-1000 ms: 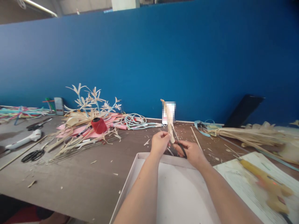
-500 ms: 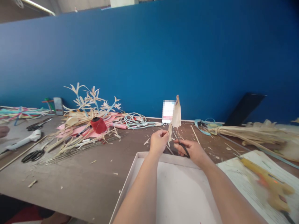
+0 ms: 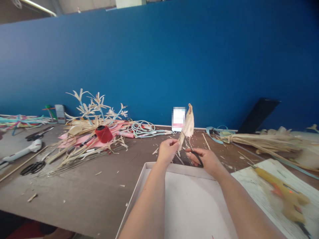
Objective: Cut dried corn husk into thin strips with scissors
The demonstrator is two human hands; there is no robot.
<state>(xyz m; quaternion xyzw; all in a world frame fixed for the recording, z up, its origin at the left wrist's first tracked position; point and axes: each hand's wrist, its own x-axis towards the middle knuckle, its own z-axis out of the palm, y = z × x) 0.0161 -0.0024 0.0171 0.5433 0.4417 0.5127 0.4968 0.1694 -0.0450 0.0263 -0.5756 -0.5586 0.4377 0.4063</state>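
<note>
My left hand (image 3: pixel 167 152) pinches the lower end of a pale dried husk strip (image 3: pixel 188 124) and holds it upright above the table. My right hand (image 3: pixel 206 160) grips black-handled scissors (image 3: pixel 193 150), whose blades reach up to the husk just right of my left fingers. Both hands hover over the far edge of a shallow white tray (image 3: pixel 139 186) that lies right in front of me.
A yellow glue gun (image 3: pixel 281 191) lies on a white board at right, with a husk bundle (image 3: pixel 264 139) behind it. At left are husk flowers (image 3: pixel 93 107), red thread spool (image 3: pixel 103 133), black scissors (image 3: pixel 32 167), white tool (image 3: pixel 23 151), cords (image 3: pixel 144 128). A blue wall stands behind.
The husk strip turned from a narrow edge-on shape to a broader face and its top leaned right. Both hands stayed close together; the scissors remain at the husk.
</note>
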